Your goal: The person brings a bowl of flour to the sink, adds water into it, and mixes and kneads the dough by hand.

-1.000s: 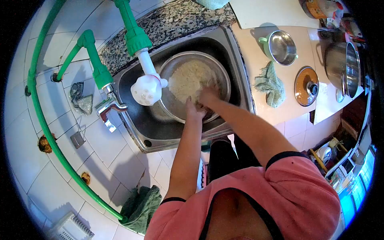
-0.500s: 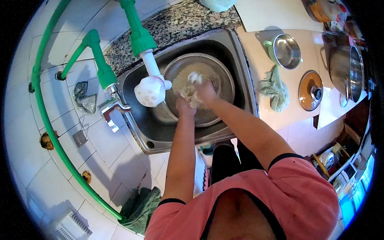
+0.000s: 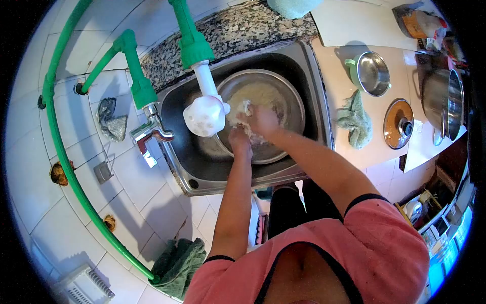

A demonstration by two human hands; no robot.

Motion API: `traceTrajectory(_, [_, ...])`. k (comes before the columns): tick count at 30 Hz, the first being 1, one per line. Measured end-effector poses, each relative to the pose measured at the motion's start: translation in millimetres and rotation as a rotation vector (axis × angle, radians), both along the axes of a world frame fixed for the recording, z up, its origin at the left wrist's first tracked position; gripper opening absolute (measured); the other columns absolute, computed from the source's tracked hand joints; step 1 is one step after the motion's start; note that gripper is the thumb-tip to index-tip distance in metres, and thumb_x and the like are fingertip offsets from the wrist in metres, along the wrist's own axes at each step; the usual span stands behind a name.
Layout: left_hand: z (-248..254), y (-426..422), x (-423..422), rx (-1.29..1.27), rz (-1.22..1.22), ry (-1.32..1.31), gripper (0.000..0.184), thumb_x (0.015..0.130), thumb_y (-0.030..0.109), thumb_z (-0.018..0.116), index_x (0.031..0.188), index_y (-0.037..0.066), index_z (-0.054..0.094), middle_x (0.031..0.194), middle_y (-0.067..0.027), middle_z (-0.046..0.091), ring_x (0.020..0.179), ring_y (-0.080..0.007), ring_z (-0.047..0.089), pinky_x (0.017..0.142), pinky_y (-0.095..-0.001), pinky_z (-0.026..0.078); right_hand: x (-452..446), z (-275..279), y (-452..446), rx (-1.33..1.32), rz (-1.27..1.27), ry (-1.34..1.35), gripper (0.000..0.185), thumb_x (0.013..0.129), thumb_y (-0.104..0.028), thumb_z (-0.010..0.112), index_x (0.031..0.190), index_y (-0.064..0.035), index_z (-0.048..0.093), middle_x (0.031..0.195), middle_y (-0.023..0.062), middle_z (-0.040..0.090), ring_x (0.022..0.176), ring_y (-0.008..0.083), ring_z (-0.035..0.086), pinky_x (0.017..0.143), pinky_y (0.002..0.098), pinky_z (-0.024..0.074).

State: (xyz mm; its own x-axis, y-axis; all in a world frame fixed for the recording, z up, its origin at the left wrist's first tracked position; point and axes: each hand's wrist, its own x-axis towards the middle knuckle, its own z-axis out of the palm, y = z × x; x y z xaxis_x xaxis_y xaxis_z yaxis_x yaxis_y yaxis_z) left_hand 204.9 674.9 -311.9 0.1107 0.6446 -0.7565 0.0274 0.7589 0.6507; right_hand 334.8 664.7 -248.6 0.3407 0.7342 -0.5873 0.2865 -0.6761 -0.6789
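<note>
Hands (image 3: 264,121) at whitish clump (image 3: 246,107), metal basin (image 3: 292,120) beneath

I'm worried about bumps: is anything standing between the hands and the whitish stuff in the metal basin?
Nothing visible is: the left hand and right hand are at the whitish stuff inside the metal basin. The white tap head overlaps the basin's left edge in this view, beside the hands.

Right hand (image 3: 264,121) pretty smeary tbh, hides part of white stuff (image 3: 246,107), can't tell what it is. Blue thing (image 3: 294,7) chopped by top edge, same with thick green pipe (image 3: 190,30). Print on orange packet (image 3: 416,24) too tiny.
</note>
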Motion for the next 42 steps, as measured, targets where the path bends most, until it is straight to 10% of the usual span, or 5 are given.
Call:
traceTrajectory(5, [16.5,-9.5,9.0,-0.046,0.276,-0.020,0.027,0.088,0.026,0.043,0.110,0.011,0.046,0.096,-0.0081,0.055,0.078,-0.0192,0.056,0.054,-0.0259,0.047,16.5,-68.7,19.9,-0.003,0.691,-0.431,0.042,0.077,-0.034,0.053,0.110,-0.0080,0.054,0.094,0.0212,0.058,0.091,0.0319,0.057,0.091,0.0480,0.0344])
traceTrajectory(19, [-42.0,13.1,-2.5,-0.250,0.167,-0.378,0.033,0.089,0.030,0.037,0.111,0.007,0.048,0.103,-0.0100,0.055,0.090,-0.0247,0.056,0.076,-0.0399,0.046,-11.2,-16.1,-21.4,0.180,-0.219,0.325,0.050,0.074,-0.029,0.060,0.104,0.0098,0.049,0.107,0.0276,0.051,0.093,0.0341,0.055,0.077,0.0384,0.0441])
traceTrajectory(33, [49.5,-0.2,57.1,-0.298,0.219,-0.248,0.034,0.088,0.033,0.041,0.101,0.004,0.052,0.093,-0.0087,0.058,0.079,-0.0220,0.058,0.073,-0.0324,0.048,-35.0,-54.0,-6.0,0.583,-0.474,-0.356,0.042,0.079,-0.014,0.047,0.120,-0.0060,0.042,0.096,0.0232,0.057,0.086,0.0400,0.056,0.076,0.0448,0.0453])
traceTrajectory(36, [34.0,-9.5,55.0,-0.228,0.153,-0.270,0.041,0.087,0.040,0.042,0.106,0.005,0.050,0.099,-0.0086,0.056,0.088,-0.0215,0.055,0.077,-0.0336,0.046,0.7,-23.7,7.2,0.076,-0.857,0.698,0.045,0.079,-0.016,0.049,0.122,-0.0041,0.039,0.096,0.0248,0.056,0.094,0.0386,0.054,0.082,0.0467,0.0413])
traceTrajectory(42, [11.8,17.7,43.6,-0.066,0.023,-0.328,0.058,0.084,0.055,0.033,0.111,0.006,0.049,0.100,-0.0077,0.057,0.086,-0.0211,0.056,0.069,-0.0343,0.047,-44.2,-45.8,-10.4,0.250,-0.553,-0.105,0.045,0.077,-0.021,0.054,0.112,0.0048,0.043,0.094,0.0253,0.056,0.092,0.0379,0.055,0.081,0.0442,0.0414])
